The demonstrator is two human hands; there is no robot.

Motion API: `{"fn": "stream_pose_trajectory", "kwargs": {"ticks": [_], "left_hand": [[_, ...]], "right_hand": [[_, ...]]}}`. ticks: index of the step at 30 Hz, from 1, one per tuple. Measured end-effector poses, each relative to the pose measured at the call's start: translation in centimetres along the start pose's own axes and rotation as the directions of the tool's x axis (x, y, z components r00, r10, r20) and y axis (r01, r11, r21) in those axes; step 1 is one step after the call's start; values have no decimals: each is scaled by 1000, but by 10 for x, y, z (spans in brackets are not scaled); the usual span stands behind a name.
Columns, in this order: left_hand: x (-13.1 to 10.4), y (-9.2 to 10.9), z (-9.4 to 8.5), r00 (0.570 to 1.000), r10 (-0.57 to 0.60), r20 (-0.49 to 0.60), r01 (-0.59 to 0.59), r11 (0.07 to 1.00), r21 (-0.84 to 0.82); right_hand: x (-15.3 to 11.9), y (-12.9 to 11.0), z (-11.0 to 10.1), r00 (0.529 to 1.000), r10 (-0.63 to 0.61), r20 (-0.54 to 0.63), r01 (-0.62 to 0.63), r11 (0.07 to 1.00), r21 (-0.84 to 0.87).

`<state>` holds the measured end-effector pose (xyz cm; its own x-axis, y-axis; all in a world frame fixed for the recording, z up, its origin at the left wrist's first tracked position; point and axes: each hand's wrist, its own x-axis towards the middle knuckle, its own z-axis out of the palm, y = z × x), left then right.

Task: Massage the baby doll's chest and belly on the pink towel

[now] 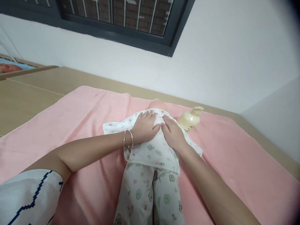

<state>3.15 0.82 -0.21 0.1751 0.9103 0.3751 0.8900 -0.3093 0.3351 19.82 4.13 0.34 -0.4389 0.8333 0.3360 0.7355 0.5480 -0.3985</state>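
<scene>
A doll (pixel 158 105) lies on a pink blanket (pixel 89 109), dressed in a white printed top (pixel 152 153) and matching trousers (pixel 140 190). Its sleeves spread out to both sides, and only the rounded head shows past the collar. My left hand (pixel 145 126), with silver bangles at the wrist, rests flat on the chest of the top, fingers spread. On the right side of the chest lies my right hand (pixel 172 132), fingers stretched out, its thumb close to the left thumb. Neither hand grips anything.
A cream pump bottle (pixel 190 118) stands on the blanket beside the doll's right-hand sleeve. Behind the blanket run a wooden surface (pixel 93 78) and a white wall with a dark-framed window (pixel 117 28). At the far left is a tray edge (pixel 28 69) with something reddish inside.
</scene>
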Motion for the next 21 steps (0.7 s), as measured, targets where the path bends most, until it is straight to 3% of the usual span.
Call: {"fn": "stream_pose_trajectory", "kwargs": {"ticks": [10, 16, 21], "left_hand": [[-6, 4, 0, 999, 28, -41, -25, 998, 56], [-30, 23, -4, 984, 170, -57, -153, 962, 227], [-11, 9, -11, 992, 128, 11, -129, 985, 116]], "right_hand": [[0, -1, -3, 1000, -8, 30, 8, 1000, -24], [1, 2, -8, 995, -75, 67, 78, 996, -41], [-8, -20, -11, 998, 22, 55, -16, 993, -117]]}}
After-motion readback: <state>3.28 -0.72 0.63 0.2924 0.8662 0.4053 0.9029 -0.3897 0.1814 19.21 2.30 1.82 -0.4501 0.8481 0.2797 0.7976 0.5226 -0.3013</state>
